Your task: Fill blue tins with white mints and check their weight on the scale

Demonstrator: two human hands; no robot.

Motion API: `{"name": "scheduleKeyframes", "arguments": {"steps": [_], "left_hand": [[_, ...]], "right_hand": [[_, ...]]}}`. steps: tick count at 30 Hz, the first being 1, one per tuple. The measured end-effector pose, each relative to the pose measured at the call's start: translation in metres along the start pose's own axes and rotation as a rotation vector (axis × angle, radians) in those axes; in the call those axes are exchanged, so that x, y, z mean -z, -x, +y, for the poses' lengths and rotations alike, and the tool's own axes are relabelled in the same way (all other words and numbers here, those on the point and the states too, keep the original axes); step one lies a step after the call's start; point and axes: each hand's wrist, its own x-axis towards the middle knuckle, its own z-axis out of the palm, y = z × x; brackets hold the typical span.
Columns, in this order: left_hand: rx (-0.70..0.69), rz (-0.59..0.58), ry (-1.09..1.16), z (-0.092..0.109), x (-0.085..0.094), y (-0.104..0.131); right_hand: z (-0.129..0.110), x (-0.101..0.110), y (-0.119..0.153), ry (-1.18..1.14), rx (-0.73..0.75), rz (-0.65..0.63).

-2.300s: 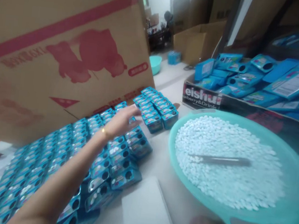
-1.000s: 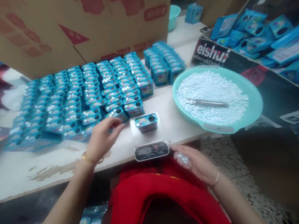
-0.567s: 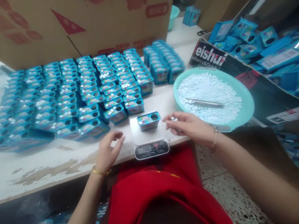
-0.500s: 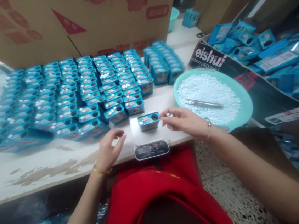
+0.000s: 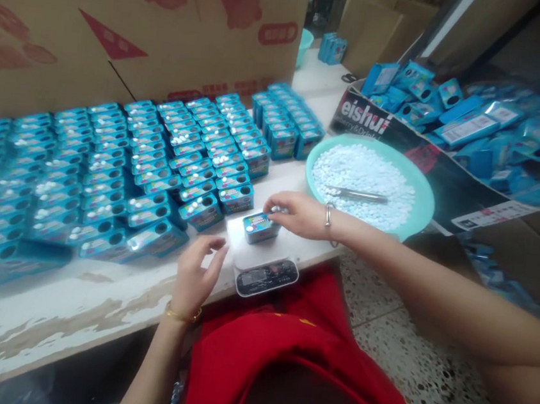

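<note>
One blue tin (image 5: 260, 225) on scale (image 5: 263, 265), right hand (image 5: 298, 212) over its hole, basin (image 5: 418, 208) of white tablets (image 5: 363, 180)

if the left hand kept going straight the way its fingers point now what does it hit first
Most likely the white scale: the left hand hovers by its near left corner, fingers aimed up and right. Depth is unclear, so it might pass above toward the blue tin.

The right hand (image 5: 298, 212) covers the far end of the blue tin (image 5: 260, 225) on the scale (image 5: 263, 262), whose display is unreadable (too small). Rows of tins (image 5: 110, 166) run off the left edge.
</note>
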Motion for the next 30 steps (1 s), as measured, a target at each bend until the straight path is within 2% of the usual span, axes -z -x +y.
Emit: {"name": "scheduleKeyframes", "arguments": {"steps": [6,11,14,18,21,26,30], "left_hand": [[0.023,-0.024,-0.007,-0.003,-0.001,0.004],[0.043,-0.023,-0.007,-0.006,-0.005,0.006],[0.058,-0.009,-0.018,-0.009,-0.006,0.007],[0.088,0.015,-0.049,-0.013,-0.003,0.01],[0.113,0.013,-0.068,-0.018,0.0,0.013],[0.133,0.021,-0.077,-0.02,0.001,0.017],[0.142,0.031,-0.058,-0.016,0.0,0.014]], "right_hand": [[-0.003,0.0,-0.001,0.109,-0.026,-0.014],[-0.004,0.002,-0.003,-0.005,-0.01,0.067],[0.0,0.006,-0.001,-0.278,-0.058,0.093],[0.011,0.014,0.007,-0.862,-0.315,0.066],[0.023,0.019,0.016,-1.125,-0.455,0.104],[0.037,0.021,0.03,-1.117,-0.51,0.129],[0.029,0.017,0.033,-1.013,-0.449,0.067]]}}
